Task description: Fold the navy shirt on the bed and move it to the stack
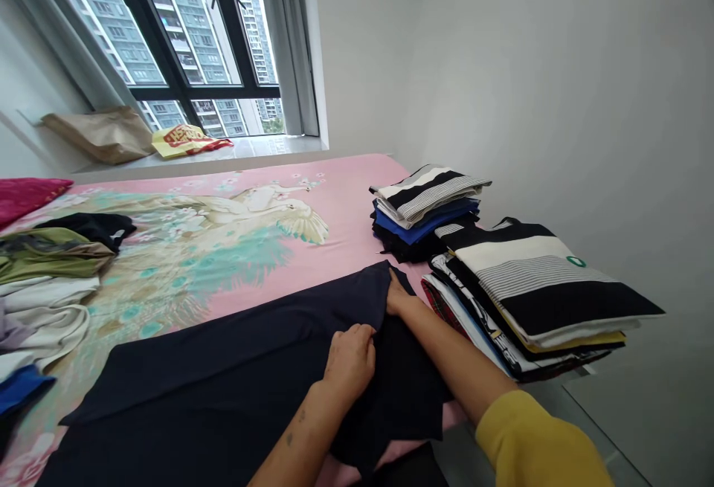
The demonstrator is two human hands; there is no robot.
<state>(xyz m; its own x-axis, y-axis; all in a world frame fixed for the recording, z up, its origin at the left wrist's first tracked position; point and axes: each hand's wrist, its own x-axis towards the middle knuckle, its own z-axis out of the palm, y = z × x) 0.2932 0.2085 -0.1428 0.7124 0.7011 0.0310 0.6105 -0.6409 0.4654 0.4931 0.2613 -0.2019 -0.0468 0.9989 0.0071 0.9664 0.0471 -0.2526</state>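
Bedsheet (pixel 357 193) lay under the navy garment (pixel 223 368). Your left hand (pixel 351 357) pinched its edge, couldn't tell with right hand (pixel 399 297); tautness mattered imo.

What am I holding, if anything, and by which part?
A navy garment: left hand pinches its right edge; right hand is at that edge's far corner, grip partly hidden.

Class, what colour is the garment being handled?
The garment is dark navy, best seen in the head view.

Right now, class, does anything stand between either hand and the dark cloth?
Nothing visible does: the left hand and right hand both touch the dark cloth. The stacked clothes at right lie aside, not between.
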